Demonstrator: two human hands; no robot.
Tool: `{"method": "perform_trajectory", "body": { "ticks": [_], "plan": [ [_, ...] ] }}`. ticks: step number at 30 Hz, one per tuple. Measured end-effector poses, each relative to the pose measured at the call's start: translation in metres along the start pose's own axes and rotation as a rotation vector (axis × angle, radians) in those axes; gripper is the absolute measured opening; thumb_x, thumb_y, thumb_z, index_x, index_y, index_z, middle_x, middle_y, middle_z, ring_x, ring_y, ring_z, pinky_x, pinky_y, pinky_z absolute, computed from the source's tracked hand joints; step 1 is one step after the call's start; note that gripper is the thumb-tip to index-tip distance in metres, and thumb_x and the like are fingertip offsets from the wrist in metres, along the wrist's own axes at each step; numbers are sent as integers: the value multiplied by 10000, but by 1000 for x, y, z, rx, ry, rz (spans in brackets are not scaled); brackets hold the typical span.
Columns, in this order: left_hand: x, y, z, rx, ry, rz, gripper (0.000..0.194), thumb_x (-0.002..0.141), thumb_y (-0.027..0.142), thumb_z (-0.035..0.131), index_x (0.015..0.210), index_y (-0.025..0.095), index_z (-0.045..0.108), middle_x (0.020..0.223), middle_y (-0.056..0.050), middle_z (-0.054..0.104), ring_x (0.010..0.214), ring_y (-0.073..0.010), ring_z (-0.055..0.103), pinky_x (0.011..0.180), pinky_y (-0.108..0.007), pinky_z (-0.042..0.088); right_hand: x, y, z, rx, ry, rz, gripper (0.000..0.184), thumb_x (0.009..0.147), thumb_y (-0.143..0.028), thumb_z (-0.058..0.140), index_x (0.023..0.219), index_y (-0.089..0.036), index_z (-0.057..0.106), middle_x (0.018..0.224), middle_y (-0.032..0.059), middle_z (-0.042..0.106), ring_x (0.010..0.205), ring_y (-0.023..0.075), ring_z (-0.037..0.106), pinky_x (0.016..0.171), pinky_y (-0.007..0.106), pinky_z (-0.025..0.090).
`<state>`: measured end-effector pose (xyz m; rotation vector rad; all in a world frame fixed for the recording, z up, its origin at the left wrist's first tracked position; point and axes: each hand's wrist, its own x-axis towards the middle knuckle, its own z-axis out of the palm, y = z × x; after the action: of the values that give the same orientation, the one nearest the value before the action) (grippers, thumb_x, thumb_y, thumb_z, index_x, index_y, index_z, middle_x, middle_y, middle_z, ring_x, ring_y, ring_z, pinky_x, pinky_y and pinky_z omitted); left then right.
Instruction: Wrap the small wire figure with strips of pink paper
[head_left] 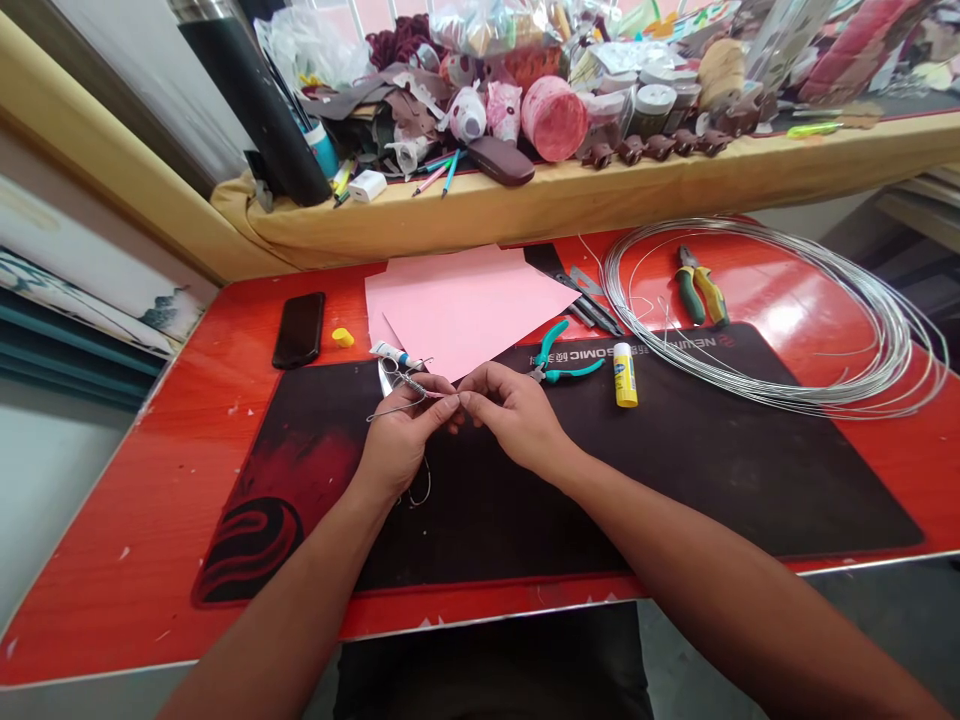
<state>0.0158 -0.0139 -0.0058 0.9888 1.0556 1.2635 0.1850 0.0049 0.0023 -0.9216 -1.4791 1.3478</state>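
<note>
Here we go: the left hand [401, 440] and right hand [514, 415] are pinching a thin bent wire [394, 410] fingertip to fingertip, just above the black mouse mat [660, 500]! Teal-handled pliers [570, 374] lie right beside the right hand.

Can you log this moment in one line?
left hand: holds wire | right hand: fingertips against left hand | near: pliers, glue stick
</note>
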Motion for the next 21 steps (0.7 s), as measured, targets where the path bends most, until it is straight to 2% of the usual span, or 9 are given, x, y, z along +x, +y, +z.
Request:
{"method": "perform_trajectory", "body": {
  "ticks": [3, 8, 15, 21],
  "plan": [
    [1, -2, -2, 2, -33, 17, 221, 783, 274, 903, 889, 183, 731, 757, 15, 687, 665, -134, 673, 601, -231, 548, -1, -1, 0, 23, -21, 18, 52, 904, -202, 626, 855, -206, 642, 732, -12, 689, 659, 155, 609, 642, 293, 465],
    [1, -5, 1, -25, 2, 19, 244, 767, 299, 913, 861, 182, 721, 740, 17, 680, 624, -124, 655, 575, -229, 535, -2, 0, 2, 37, -21, 25, 57, 915, -201, 627, 859, -210, 637, 719, -19, 683, 667, 154, 619, 650, 293, 470],
    [1, -2, 6, -150, 72, -75, 336, 664, 293, 969, 842, 162, 717, 692, 7, 687, 595, -129, 653, 538, -219, 518, -1, 4, 4, 75, -40, 20, 50, 954, -241, 627, 917, -209, 640, 745, -8, 698, 700, 173, 666, 668, 311, 521],
    [1, 0, 5, -263, 89, -142, 373, 632, 274, 991, 863, 143, 729, 714, -3, 699, 602, -121, 655, 528, -206, 508, -1, 3, 4, 52, -26, -24, 28, 961, -239, 653, 971, -213, 648, 803, -5, 719, 761, 182, 710, 764, 336, 556]
  ]
}}
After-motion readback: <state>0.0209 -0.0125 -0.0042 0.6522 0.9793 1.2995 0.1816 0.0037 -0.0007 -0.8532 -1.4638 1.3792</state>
